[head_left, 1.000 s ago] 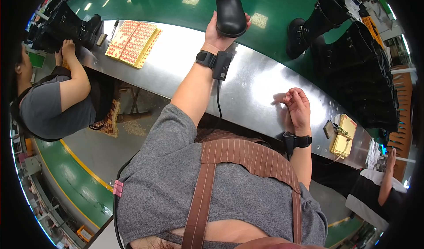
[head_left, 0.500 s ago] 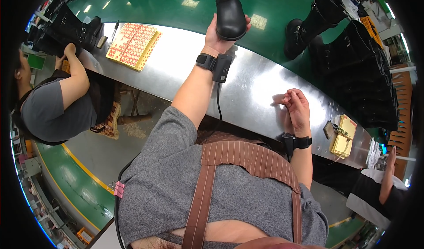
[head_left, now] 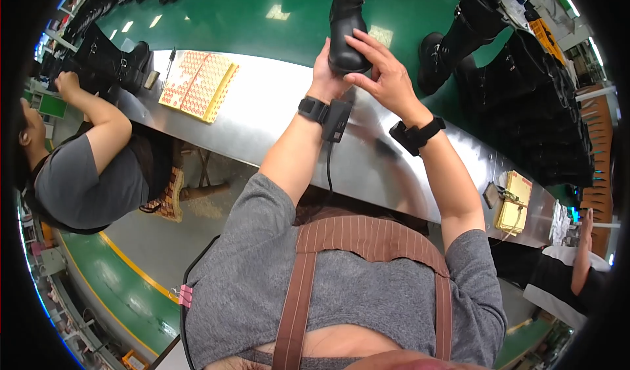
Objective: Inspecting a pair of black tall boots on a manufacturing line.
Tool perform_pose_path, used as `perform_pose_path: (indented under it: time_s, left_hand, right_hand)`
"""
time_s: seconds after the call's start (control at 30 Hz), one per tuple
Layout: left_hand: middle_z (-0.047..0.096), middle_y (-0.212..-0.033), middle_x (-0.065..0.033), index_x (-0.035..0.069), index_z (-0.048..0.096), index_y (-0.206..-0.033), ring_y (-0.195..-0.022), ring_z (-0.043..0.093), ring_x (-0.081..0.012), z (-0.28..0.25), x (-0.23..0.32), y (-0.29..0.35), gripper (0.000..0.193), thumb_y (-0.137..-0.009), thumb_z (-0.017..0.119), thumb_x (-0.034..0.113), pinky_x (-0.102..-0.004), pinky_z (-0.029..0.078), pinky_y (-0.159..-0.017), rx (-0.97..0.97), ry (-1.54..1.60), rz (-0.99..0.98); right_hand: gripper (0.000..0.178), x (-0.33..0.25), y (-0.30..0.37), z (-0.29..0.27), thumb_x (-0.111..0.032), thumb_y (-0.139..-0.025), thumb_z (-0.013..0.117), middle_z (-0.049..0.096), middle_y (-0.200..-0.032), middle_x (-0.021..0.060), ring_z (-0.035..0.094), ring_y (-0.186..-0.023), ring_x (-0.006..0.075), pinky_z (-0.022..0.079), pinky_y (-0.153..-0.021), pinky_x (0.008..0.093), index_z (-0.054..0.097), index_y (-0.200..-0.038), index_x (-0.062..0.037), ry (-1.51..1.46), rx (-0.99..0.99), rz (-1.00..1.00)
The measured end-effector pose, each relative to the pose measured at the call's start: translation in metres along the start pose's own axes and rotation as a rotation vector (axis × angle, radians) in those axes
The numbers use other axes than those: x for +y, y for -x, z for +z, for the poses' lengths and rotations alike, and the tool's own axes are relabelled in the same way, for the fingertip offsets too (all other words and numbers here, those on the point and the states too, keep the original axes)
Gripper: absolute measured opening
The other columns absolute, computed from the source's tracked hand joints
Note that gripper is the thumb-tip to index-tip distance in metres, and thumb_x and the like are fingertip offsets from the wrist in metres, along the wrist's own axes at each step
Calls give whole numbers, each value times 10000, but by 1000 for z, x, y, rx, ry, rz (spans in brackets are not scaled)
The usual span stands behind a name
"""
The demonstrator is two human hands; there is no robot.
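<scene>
A tall black boot (head_left: 348, 36) with a buckled strap points its rounded toe towards me, over the far edge of the metal worktop. My left hand (head_left: 325, 76) holds it from the left and beneath, its fingers mostly hidden by the toe. On the right side of the toe, my right hand (head_left: 388, 76) lies with fingers stretched and spread. Its fingertips touch the leather, and the thumb reaches below the toe. The boot's upper shaft runs out of the top of the view.
The shiny metal worktop (head_left: 262, 107) borders a green surface (head_left: 262, 35). Printed yellow sheets (head_left: 197, 84) lie left; a tied yellow bundle (head_left: 514, 202) lies right. Black boots (head_left: 459, 28) stand at the right. A co-worker (head_left: 98, 166) sits left; another person's arm (head_left: 582, 255) shows far right.
My right hand has risen from above the worktop to the boot's toe, and its curled fingers have spread. The boot and my left hand sit slightly lower and further right in view.
</scene>
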State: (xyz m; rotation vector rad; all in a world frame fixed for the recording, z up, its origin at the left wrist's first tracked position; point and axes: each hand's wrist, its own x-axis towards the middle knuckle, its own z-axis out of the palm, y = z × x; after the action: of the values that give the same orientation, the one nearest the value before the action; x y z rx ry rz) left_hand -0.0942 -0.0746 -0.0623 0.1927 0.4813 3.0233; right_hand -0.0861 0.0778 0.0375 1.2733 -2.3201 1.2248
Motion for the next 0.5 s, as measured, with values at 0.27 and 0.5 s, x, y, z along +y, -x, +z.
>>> perform_pose_path:
  time_s: [0.27, 0.5]
  left_hand:
    - [483, -1326, -230, 17, 416, -1352, -1237, 472, -354, -2, -23, 24, 655, -992, 240, 535, -507, 379, -1054, 1, 201, -128]
    - [499, -1301, -214, 50, 440, -1326, -1206, 496, -329, 9, -27, 33, 587, -995, 276, 507, -489, 409, -1005, -77, 188, -102]
  right_hand:
    - [595, -8, 35, 10, -185, -790, 742, 432, -1452, 75, 619, -1067, 267, 531, -820, 319, 509, -1337, -192, -108, -11, 75]
    - [475, -23, 45, 8, -198, -812, 711, 533, -1347, 132, 553, -1192, 299, 328, -1106, 406, 567, -1257, -113, -178, 52, 38]
